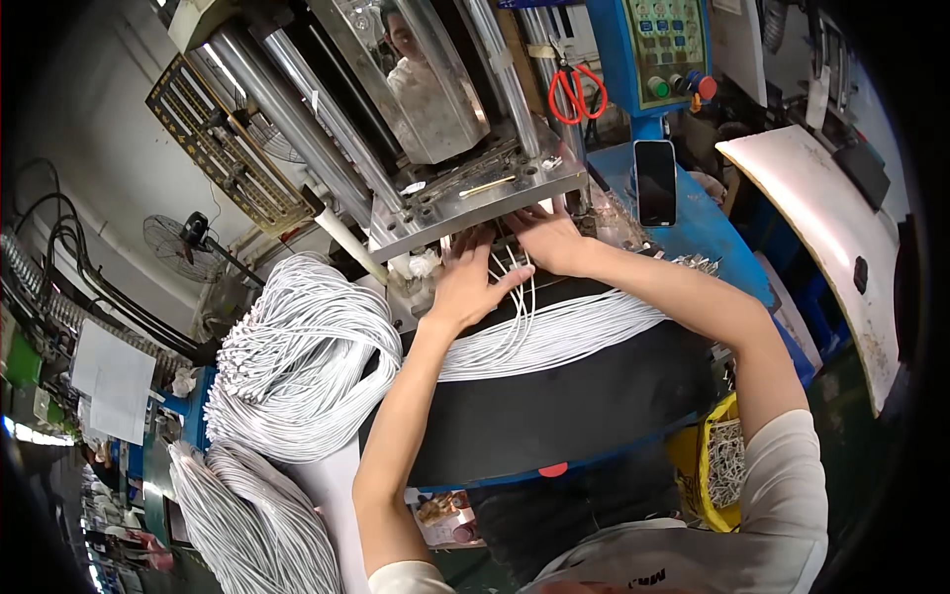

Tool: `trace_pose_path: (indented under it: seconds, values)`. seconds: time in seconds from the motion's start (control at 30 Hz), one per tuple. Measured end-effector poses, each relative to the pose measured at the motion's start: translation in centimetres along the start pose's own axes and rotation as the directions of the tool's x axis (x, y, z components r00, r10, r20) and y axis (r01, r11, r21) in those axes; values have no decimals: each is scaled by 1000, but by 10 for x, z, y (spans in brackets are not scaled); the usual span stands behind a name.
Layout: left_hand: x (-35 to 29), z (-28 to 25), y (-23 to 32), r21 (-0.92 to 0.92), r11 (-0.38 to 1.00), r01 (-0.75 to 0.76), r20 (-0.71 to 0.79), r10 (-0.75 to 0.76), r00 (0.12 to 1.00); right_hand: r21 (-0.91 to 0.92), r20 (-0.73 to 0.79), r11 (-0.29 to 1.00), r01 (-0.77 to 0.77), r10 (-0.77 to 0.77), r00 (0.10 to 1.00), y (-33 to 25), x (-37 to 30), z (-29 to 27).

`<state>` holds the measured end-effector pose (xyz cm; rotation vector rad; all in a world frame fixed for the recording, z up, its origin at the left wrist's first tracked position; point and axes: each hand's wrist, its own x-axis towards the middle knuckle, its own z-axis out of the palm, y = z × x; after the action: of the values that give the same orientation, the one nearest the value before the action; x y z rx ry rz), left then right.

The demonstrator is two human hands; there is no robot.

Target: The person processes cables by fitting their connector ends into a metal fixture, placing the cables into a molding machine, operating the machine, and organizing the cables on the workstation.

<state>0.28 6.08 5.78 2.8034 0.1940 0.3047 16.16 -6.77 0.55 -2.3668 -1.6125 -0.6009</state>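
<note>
Both of my hands reach beneath the raised steel plate (480,203) of a press machine. My left hand (465,287) has its fingers stretched forward and its thumb out to the right, close to a few white cables (524,312). Beside it, my right hand (547,241) reaches in from the right with its fingers extended, their tips partly hidden under the plate. Those few cables run up between my hands into the shadowed space below the plate, where their ends are hidden. A flat bundle of white cables (584,332) lies across the black mat (554,411) nearer to me.
Large coils of white cable (297,361) are heaped at left, with another bundle (262,515) below. A cotton swab (487,186) lies on the plate. Red-handled scissors (577,94), a control box (658,59) and a phone (654,183) are right. A yellow container (727,421) holds small parts.
</note>
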Motion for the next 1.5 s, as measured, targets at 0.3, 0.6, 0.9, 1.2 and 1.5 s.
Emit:
trace_pose_path:
  seconds: [0.3,0.6,0.9,1.2,1.5]
  values:
    - [-273,39,93,-85,787,-612,33,616,787,576,212,783,237,-423,881,-49,-230,-147]
    - [-346,68,17,-663,-220,716,659,-624,419,170,380,980,105,-164,910,-45,-260,-140]
    - [-347,60,20,-674,-234,701,655,-628,420,197,378,975,98,-168,910,-47,-257,-146]
    - [-334,36,38,-647,-272,712,684,-619,385,222,415,969,112,-198,888,-44,-246,-168]
    - [-225,-8,128,-709,602,367,582,206,787,814,573,-76,-576,-61,817,-34,-138,-172]
